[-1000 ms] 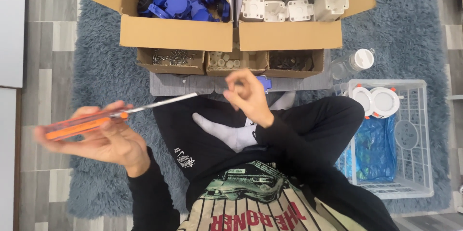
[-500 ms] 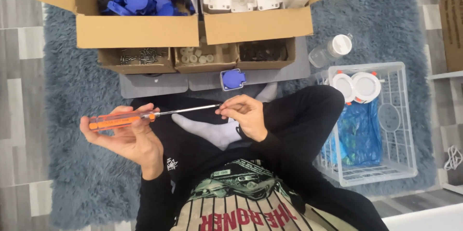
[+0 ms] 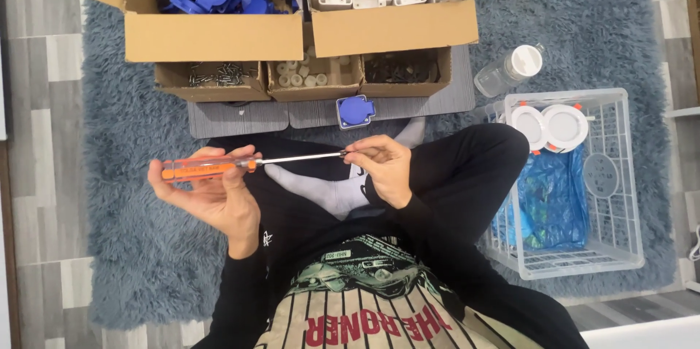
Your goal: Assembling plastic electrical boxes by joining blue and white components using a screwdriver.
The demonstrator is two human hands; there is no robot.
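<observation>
I'm gripping the orange screwdriver (image 3: 219, 167) level in my left hand (image 3: 211, 192), palm up, while my right hand (image 3: 384, 168) is pinching its tip.

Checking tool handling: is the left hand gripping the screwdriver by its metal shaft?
No, the left hand grips the screwdriver by its orange handle.

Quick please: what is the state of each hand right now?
Left hand: closed on the handle of the screwdriver.
Right hand: fingers pinched at the screwdriver tip; whether they hold something small cannot be told.
</observation>
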